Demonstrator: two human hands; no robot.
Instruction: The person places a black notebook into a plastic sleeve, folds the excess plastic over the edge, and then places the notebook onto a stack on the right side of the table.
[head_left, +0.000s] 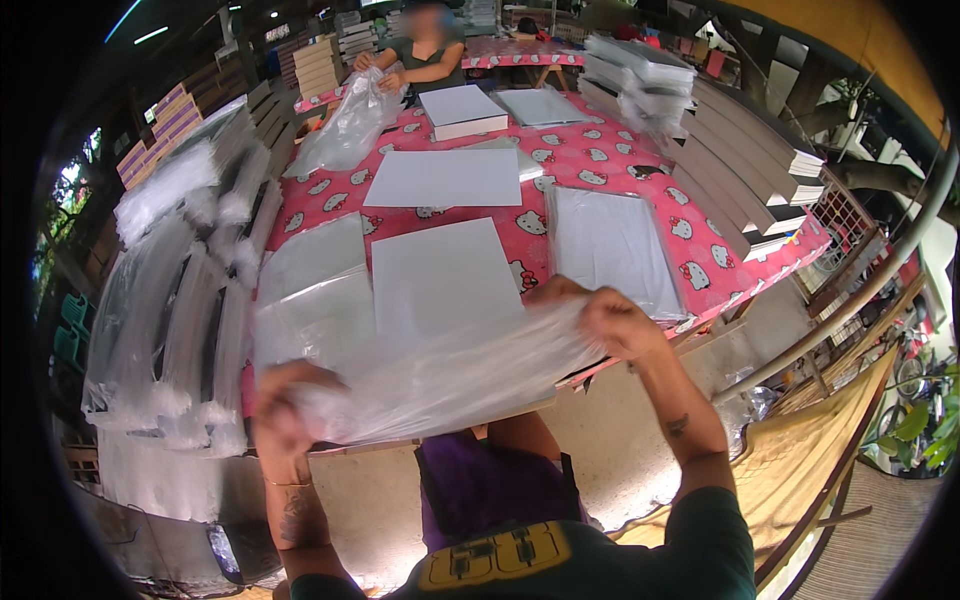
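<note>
A clear plastic bag (460, 375) is stretched between my two hands at the table's near edge, blurred by motion. My left hand (292, 400) is closed on its left end, and my right hand (622, 322) grips its right end, higher up. Just beyond the bag lies a white sheet or stack (445, 270), its near part covered by the plastic. Left of it is a pile of flat clear bags (320, 290). To the right, a white stack wrapped in plastic (612, 250) lies beyond my right hand.
The pink cartoon-cat tablecloth (690, 245) carries another white sheet (445, 178) and a white stack (465, 110). Plastic-wrapped stacks (170, 330) rise at the left; long grey stacks (740, 160) line the right edge. Across the table a co-worker (425, 60) handles a clear bag (350, 120).
</note>
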